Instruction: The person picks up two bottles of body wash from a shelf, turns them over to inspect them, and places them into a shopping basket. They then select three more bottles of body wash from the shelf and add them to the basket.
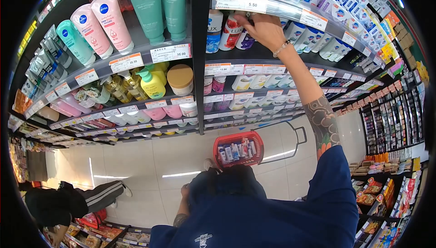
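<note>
My right hand (261, 29) reaches onto the upper right shelf, fingers curled over the tops of the body wash bottles. Beneath its thumb is a red LUX body wash bottle (230, 34), leaning slightly. A purple bottle (245, 41) stands just beside it, its top hidden by the hand. To the left is a blue bottle (213, 33). Low beside my dark clothing, my left hand (185, 191) shows only in part, its fingers mostly hidden. A red shopping basket (260, 147) on the floor in front of me holds several packaged toiletries.
Pink and green NIVEA tubes (111, 23) fill the left shelf. Price tags (241, 1) line the shelf edges. A pull handle (299, 135) extends from the basket over the tiled floor (150, 161). At lower left, another person (59, 207) is by a low display.
</note>
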Available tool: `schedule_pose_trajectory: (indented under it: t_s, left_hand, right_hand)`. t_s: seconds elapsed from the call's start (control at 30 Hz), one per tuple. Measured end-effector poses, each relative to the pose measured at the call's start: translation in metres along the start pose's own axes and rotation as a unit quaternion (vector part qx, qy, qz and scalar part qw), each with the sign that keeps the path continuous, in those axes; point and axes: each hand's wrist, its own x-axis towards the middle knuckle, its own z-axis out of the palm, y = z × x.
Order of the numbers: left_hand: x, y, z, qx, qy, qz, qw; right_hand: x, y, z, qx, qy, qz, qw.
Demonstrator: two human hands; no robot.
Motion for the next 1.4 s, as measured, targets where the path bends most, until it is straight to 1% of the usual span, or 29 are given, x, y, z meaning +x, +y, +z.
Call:
schedule_pose_trajectory:
  t_s: [0.07,0.13,0.17,0.2,0.27,0.3,0.33,0.4,0.43,0.5,0.53,0.63,0.7,0.77,0.8,0.87,0.93,0.97,1.0,1.03,1.07,1.1,1.17,1.2,1.27,1.33,1.37,1.4]
  left_hand:
    - [0.004,-0.003,0.002,-0.005,-0.003,0.002,1.0]
    - [0.001,0.001,0.0,-0.004,-0.012,0.012,1.0]
    - [0.0,0.003,-0.002,-0.005,-0.01,0.014,1.0]
    - [0.001,0.003,-0.002,0.0,-0.011,0.02,1.0]
    - [0.004,0.002,-0.001,0.003,-0.011,0.03,0.999]
    - [0.007,0.0,-0.001,0.007,-0.015,0.021,1.0]
    - [0.01,-0.002,0.0,0.011,-0.019,0.011,1.0]
    - [0.013,-0.003,0.001,-0.009,-0.016,0.007,1.0]
    - [0.013,-0.003,0.001,-0.028,-0.014,0.0,1.0]
    - [0.011,0.0,-0.001,-0.01,-0.014,0.007,1.0]
    - [0.011,0.003,-0.002,0.008,-0.014,0.012,1.0]
    - [0.008,0.007,-0.003,-0.005,-0.015,0.009,1.0]
    - [0.003,0.009,-0.003,-0.017,-0.017,0.005,1.0]
    - [-0.002,0.015,-0.006,-0.031,-0.019,0.0,0.999]
    - [-0.001,0.011,-0.003,-0.017,-0.005,0.012,1.0]
    - [0.006,0.007,0.0,-0.005,0.009,0.025,1.0]
    - [0.011,0.01,-0.001,-0.009,-0.011,0.063,0.998]
    - [0.017,0.015,-0.001,-0.009,-0.01,0.065,0.998]
    - [0.025,0.021,0.0,-0.047,-0.023,0.109,0.993]
    - [0.028,0.032,-0.003,-0.085,-0.037,0.152,0.984]
    - [0.033,0.046,-0.003,-0.152,-0.041,0.163,0.974]
    - [0.032,0.073,-0.005,-0.218,-0.046,0.172,0.96]
    - [0.025,0.139,-0.02,-0.212,-0.049,0.21,0.953]
    - [0.014,0.178,-0.033,-0.24,-0.075,0.243,0.937]
    - [-0.024,0.265,-0.067,-0.285,-0.134,0.31,0.897]
    - [-0.08,0.35,-0.107,-0.302,-0.2,0.372,0.855]
    - [-0.106,0.383,-0.124,-0.303,-0.232,0.398,0.834]
    - [-0.127,0.409,-0.136,-0.309,-0.296,0.424,0.798]
  right_hand:
    - [-0.003,-0.001,-0.005,-0.001,-0.004,0.001,1.0]
    - [-0.01,-0.003,-0.01,-0.014,0.06,-0.044,0.997]
    - [-0.014,-0.004,-0.009,0.034,0.05,-0.026,0.998]
    - [-0.015,-0.006,-0.013,0.034,0.052,-0.027,0.998]
    - [-0.018,-0.01,-0.02,0.061,0.07,-0.089,0.992]
    - [-0.015,-0.013,-0.025,0.083,0.114,-0.139,0.98]
    - [-0.016,-0.014,-0.028,0.082,0.102,-0.161,0.978]
    - [-0.017,-0.022,-0.039,0.062,0.101,-0.201,0.972]
    - [-0.02,-0.024,-0.041,0.061,0.102,-0.201,0.972]
    - [-0.023,-0.027,-0.042,0.058,0.111,-0.219,0.968]
    - [-0.024,-0.025,-0.041,0.057,0.112,-0.22,0.967]
    - [-0.029,-0.015,-0.038,0.075,0.121,-0.193,0.971]
    - [-0.03,-0.007,-0.038,0.075,0.136,-0.148,0.977]
    - [-0.035,0.0,-0.038,0.075,0.14,-0.132,0.979]
    - [-0.035,0.001,-0.04,0.076,0.142,-0.115,0.98]
    - [-0.038,0.001,-0.045,0.087,0.152,-0.113,0.978]
    - [-0.043,-0.003,-0.051,0.083,0.154,-0.104,0.979]
    - [-0.043,-0.005,-0.053,0.087,0.171,-0.103,0.976]
    - [-0.044,-0.007,-0.058,0.086,0.172,-0.102,0.976]
    - [-0.043,-0.009,-0.066,0.092,0.183,-0.11,0.973]
    - [-0.042,-0.012,-0.075,0.098,0.192,-0.117,0.969]
    - [-0.042,-0.015,-0.085,0.097,0.192,-0.115,0.97]
    - [-0.04,-0.022,-0.109,0.116,0.205,-0.102,0.966]
    - [-0.04,-0.028,-0.122,0.114,0.204,-0.1,0.967]
    - [-0.043,-0.046,-0.147,0.179,0.156,-0.065,0.969]
    - [-0.048,-0.066,-0.169,0.242,0.083,-0.052,0.965]
    - [-0.053,-0.077,-0.173,0.278,0.064,-0.059,0.957]
    - [-0.058,-0.088,-0.176,0.314,0.045,-0.066,0.946]
